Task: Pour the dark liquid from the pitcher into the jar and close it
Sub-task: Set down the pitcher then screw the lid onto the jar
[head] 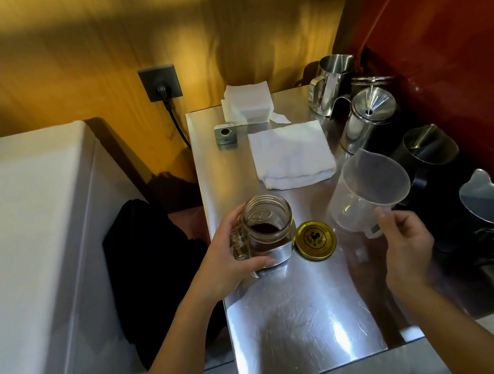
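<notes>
Steel worktop point(295, 318) against a wood-panel wall, metal jugs point(329, 84) crowded beyond the right hand. Left hand point(233, 253) is wrapped around the jar point(270, 227), fingers closed on its glass handle side, holding it upright on the worktop. Dark liquid point(263, 228) sits in the jar's lower part. Right hand point(405, 242) grips the clear plastic pitcher point(366, 192) by its handle, pitcher lifted, tilted spout away from the body; it looks empty, so pouring reads as done. Gold lid point(315, 240) lies flat on the worktop between the two hands, touching or just beside the jar base, can't tell which. Folded white towel point(292, 155) lies farther out, past both hands.

Step in hand, as I judge it: park the pitcher, then cap the jar. To do it well:
- set the pitcher down clear of the jugs, spout not over the lid
- keep the left hand on the jar as anchor
- place the lid level on the threads before turning; cross-threading is the risk
- wipe any rim drips with the towel first
</notes>
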